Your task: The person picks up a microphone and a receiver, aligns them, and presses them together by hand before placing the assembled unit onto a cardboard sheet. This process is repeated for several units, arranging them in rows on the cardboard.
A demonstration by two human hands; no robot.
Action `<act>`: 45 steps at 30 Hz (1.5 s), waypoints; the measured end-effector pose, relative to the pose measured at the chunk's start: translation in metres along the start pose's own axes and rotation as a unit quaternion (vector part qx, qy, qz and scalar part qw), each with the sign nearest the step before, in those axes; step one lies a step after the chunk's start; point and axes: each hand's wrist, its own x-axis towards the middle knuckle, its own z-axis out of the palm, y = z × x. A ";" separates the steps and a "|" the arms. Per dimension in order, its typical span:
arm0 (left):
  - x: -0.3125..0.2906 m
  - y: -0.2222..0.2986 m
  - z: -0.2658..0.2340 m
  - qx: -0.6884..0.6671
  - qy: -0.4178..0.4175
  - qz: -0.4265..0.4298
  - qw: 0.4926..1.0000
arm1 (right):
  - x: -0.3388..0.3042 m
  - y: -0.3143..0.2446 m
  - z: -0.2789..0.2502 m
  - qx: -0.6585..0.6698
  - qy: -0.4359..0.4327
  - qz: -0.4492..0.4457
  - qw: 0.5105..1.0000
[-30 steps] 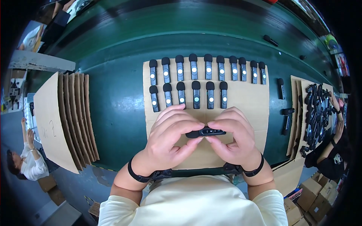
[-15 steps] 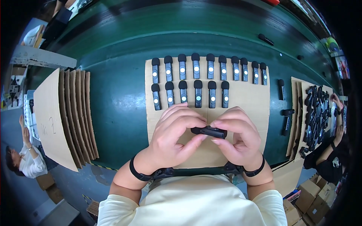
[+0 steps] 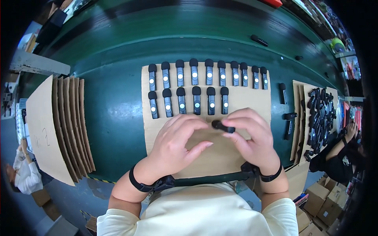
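Between the thumb and fingers of my right hand (image 3: pixel 252 131) is a small black clip-on microphone (image 3: pixel 223 126) with a rounded foam end, slightly blurred. My left hand (image 3: pixel 177 139) is just left of it, thumb and fingers apart, holding nothing. Both hands are over a flat cardboard sheet (image 3: pixel 204 157) on the green table. On the sheet beyond my hands, two rows of similar black microphones (image 3: pixel 194 72) lie with their foam tops pointing away from me. Most carry a round pale sticker. The front row (image 3: pixel 197 100) is shorter than the back one.
Folded cardboard sheets (image 3: pixel 43 131) stand at the left. On the right, a pile of black microphones (image 3: pixel 321 114) lies on cardboard. Loose microphones (image 3: pixel 283 93) are on the green table (image 3: pixel 114 118) between. People sit at both sides: one in white (image 3: pixel 29 173), one in black (image 3: pixel 336 165).
My left hand has let go of the microphone, its fingers now apart. The right hand keeps it and has tilted it. The whole view has shifted slightly.
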 end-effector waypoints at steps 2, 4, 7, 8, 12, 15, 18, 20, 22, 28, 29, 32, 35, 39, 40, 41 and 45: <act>-0.002 -0.001 0.000 0.011 -0.029 0.008 0.999 | -0.001 0.007 -0.010 -0.067 0.010 -0.002 0.998; -0.004 -0.003 0.000 0.043 -0.088 0.019 0.995 | -0.003 0.018 -0.016 -0.109 0.016 -0.009 0.994; -0.004 -0.005 0.001 0.052 -0.102 0.027 0.993 | -0.009 0.030 -0.019 -0.191 0.030 -0.021 0.981; -0.004 -0.005 0.001 0.058 -0.109 0.029 0.992 | -0.011 0.031 -0.019 -0.212 0.007 -0.017 0.977; -0.005 -0.007 0.001 0.084 -0.141 0.023 0.986 | -0.020 0.028 -0.013 -0.252 -0.054 -0.001 0.966; -0.003 -0.005 0.000 0.083 -0.152 0.008 0.985 | -0.023 0.026 -0.009 -0.248 -0.080 0.019 0.965; -0.003 -0.005 -0.001 0.082 -0.160 -0.001 0.984 | -0.020 0.032 -0.011 -0.269 -0.072 -0.004 0.961; -0.003 -0.005 -0.001 0.081 -0.163 -0.004 0.983 | -0.018 0.037 -0.011 -0.271 -0.069 0.000 0.960; -0.004 -0.004 -0.001 0.081 -0.164 -0.003 0.983 | -0.015 0.041 -0.013 -0.275 -0.064 0.007 0.959; -0.006 -0.004 -0.001 0.080 -0.161 -0.007 0.984 | -0.006 0.042 -0.022 -0.255 -0.070 0.016 0.964; -0.008 -0.005 -0.001 0.078 -0.160 -0.007 0.984 | -0.001 0.041 -0.024 -0.240 -0.075 0.011 0.968; -0.007 -0.008 -0.003 0.090 -0.157 0.006 0.983 | 0.021 0.045 -0.036 -0.228 -0.073 0.004 0.971; -0.003 -0.004 -0.005 0.092 -0.162 0.007 0.983 | 0.050 0.059 -0.054 -0.239 -0.053 0.005 0.969; 0.002 -0.006 -0.004 0.087 -0.167 0.007 0.982 | 0.095 0.099 -0.068 -0.282 -0.053 0.029 0.958; 0.003 -0.004 -0.002 0.083 -0.168 0.010 0.982 | 0.105 0.107 -0.073 -0.301 -0.058 0.056 0.950; 0.004 -0.002 -0.001 0.076 -0.173 0.026 0.982 | 0.116 0.117 -0.075 -0.330 -0.066 0.069 0.939; 0.005 0.004 -0.003 0.065 -0.167 0.017 0.984 | 0.165 0.151 -0.069 -0.427 -0.160 0.169 0.874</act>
